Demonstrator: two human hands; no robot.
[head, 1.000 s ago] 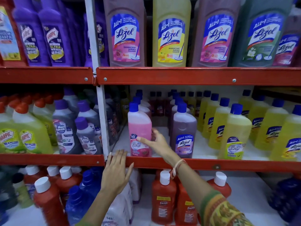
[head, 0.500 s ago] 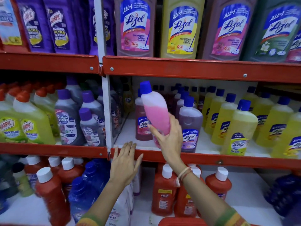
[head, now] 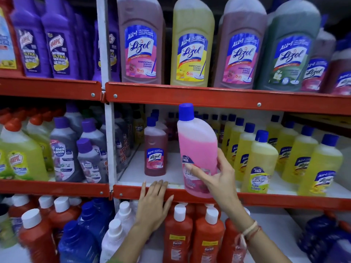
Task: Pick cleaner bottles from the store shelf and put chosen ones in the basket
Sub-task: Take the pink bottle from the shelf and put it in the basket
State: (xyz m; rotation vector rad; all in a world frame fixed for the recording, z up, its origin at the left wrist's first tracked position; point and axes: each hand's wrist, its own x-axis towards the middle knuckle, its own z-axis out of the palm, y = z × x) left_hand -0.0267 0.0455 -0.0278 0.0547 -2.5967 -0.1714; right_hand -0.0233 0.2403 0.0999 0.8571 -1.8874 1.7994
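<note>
Pink bottle [head: 197, 147]: your right hand [head: 218, 179] has it by the lower half, fingers wrapped over the label, thumb at the back edge. It is clear of the shelf [head: 266, 201], held just in front of the red lip, leaning a little to the left, cap up.

Left hand [head: 153, 204]: flat and open on the shelf lip, holding nothing; it only steadies you.

Step in hand: you look to be drawing the bottle out toward yourself, with the drop into the basket to follow. No basket shows in this view, so you will have to look down to find it.

How to do it well: keep the cap [head: 186, 111] up and pull straight back. The yellow bottles [head: 260, 162] stand just beside your knuckles, so do not swing right. The cap rides close under the upper shelf lip [head: 218, 99]; lower as you withdraw. Your grip sits low on a tall bottle, so squeeze firmly or slide the hand up.

Look of the bottle: translucent plastic, pink liquid filling about two thirds, pale and empty near the shoulder, blue screw cap. The label reads partly "Bactin"; your fingers hide the rest.

Neighbour: a dark red bottle [head: 154, 150] stands to its left on the shelf, well clear.
</note>
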